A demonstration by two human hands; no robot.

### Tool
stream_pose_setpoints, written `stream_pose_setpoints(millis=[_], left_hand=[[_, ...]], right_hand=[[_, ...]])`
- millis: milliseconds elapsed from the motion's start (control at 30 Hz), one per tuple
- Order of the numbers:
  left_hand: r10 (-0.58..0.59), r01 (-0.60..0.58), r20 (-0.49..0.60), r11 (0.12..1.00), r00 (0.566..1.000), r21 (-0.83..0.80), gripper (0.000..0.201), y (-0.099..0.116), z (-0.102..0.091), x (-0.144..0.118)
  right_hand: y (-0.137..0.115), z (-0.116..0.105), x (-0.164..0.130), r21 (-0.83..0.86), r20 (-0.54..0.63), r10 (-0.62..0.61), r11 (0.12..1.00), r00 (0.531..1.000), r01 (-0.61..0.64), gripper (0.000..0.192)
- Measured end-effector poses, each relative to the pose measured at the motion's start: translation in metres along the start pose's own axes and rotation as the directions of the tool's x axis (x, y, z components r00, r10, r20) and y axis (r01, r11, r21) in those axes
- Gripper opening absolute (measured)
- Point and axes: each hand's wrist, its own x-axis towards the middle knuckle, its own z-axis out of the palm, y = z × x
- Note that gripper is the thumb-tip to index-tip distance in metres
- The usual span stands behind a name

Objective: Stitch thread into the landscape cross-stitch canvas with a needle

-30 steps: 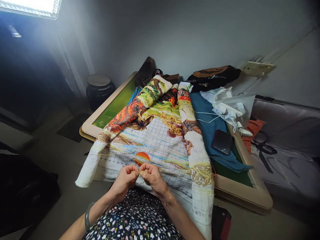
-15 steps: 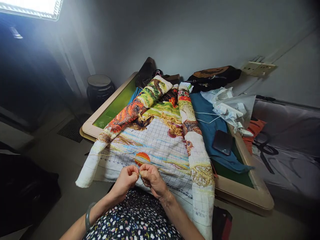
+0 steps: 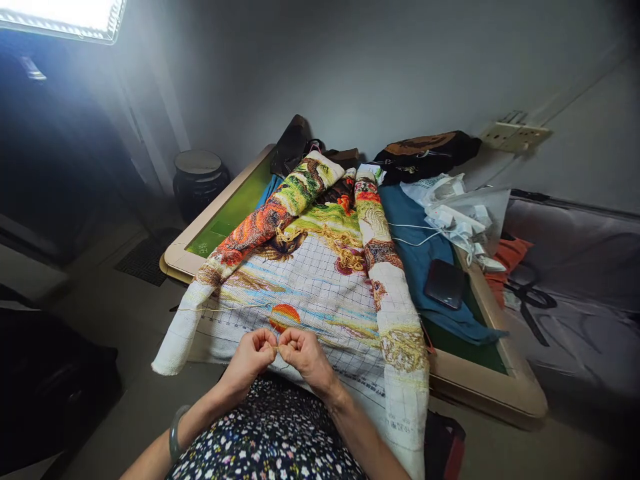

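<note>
My left hand (image 3: 255,355) and my right hand (image 3: 303,357) meet fingertip to fingertip above the lower edge of a cross-stitch cloth (image 3: 320,280). Each pinches a thin, pale yellowish thread (image 3: 277,347) that runs between them; whether a needle is there too, I cannot tell. Just beyond my fingers lies a stitched orange sun (image 3: 285,316). Both sides of the cloth are rolled up, the left roll (image 3: 250,230) slanting and the right roll (image 3: 395,300) nearly straight. Loose tan threads (image 3: 343,248) hang in bunches on the upper part. Another long strand crosses the cloth on the left.
Beneath the cloth is a table with a pale rim (image 3: 490,407) and green top. On its right lie a blue cloth (image 3: 407,227), a dark phone (image 3: 445,284) and a plastic bag (image 3: 460,213) with white chargers. A black stool (image 3: 200,180) stands behind left. A bright lamp (image 3: 65,17) hangs upper left.
My fingertips have shifted slightly, with the fingers a little more arched. Both hands stay together over the same spot, and the cloth lies as before.
</note>
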Motion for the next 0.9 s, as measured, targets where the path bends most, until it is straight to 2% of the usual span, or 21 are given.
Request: stream_pose_setpoints(millis=[167, 267, 433, 600, 733, 900], left_hand=[[-0.039, 0.039, 0.019, 0.999, 0.999, -0.016, 0.021, 0.005, 0.001, -0.003], [-0.075, 0.078, 0.043, 0.994, 0.996, -0.077, 0.025, 0.009, 0.002, -0.005], [-0.112, 0.121, 0.056, 0.975, 0.992, -0.188, 0.024, 0.008, 0.002, -0.006], [-0.097, 0.1, 0.027, 0.975, 0.995, -0.199, 0.019, 0.006, 0.003, -0.006], [-0.059, 0.056, -0.014, 0.985, 0.998, -0.161, 0.016, 0.007, 0.006, -0.006], [-0.027, 0.023, -0.033, 0.992, 0.999, -0.127, 0.014, 0.006, 0.007, -0.005]], right_hand=[[-0.002, -0.001, -0.001, 0.049, -0.023, -0.008, 0.999, 1.0, 0.009, 0.02], [-0.003, -0.001, -0.002, 0.032, -0.028, -0.029, 0.999, 0.999, 0.03, 0.019], [-0.004, 0.001, -0.002, -0.104, -0.043, -0.068, 0.993, 0.997, 0.064, 0.014], [0.0, 0.004, -0.001, -0.175, -0.064, -0.117, 0.979, 0.991, 0.104, 0.012], [0.005, 0.006, 0.0, -0.07, -0.061, -0.103, 0.993, 0.993, 0.099, 0.017], [0.01, 0.01, 0.001, 0.175, -0.049, -0.038, 0.984, 0.998, 0.046, 0.02]])
